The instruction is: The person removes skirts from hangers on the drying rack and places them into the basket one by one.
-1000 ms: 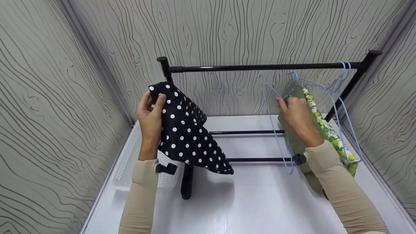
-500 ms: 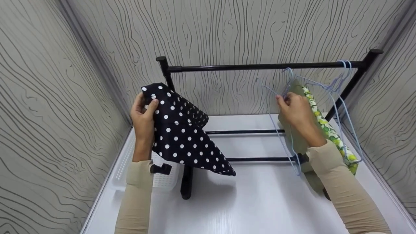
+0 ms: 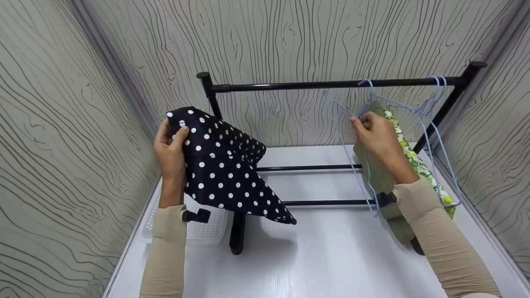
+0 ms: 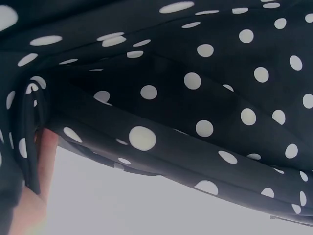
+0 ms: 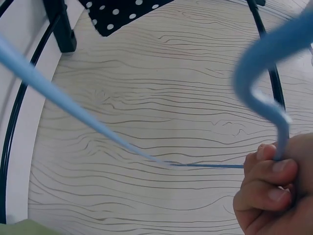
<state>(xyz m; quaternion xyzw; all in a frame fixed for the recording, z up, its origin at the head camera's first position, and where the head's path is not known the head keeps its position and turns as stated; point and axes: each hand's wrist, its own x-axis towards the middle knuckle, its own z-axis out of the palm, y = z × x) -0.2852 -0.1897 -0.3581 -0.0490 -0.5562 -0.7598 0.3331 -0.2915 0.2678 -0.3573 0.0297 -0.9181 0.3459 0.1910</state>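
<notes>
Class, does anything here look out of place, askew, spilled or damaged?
No spill or damage shows. The dotted cloth hangs askew: the left hand holds one side while the other droops to a point. The right hand grips a blue hanger.

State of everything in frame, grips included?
Left grip: pinching polka-dot cloth
Polka-dot cloth: held up, lower corner hanging free
Right grip: fingers curled on blue hanger
Blue hanger: held, hook at the black rack; can't tell if seated
Black rack: upright
Two other hangers: hooked over the rack
Olive cloth: hanging, partly hidden
Lemon-print cloth: hanging beside olive cloth
White basket: partly covered from view, contents unclear
</notes>
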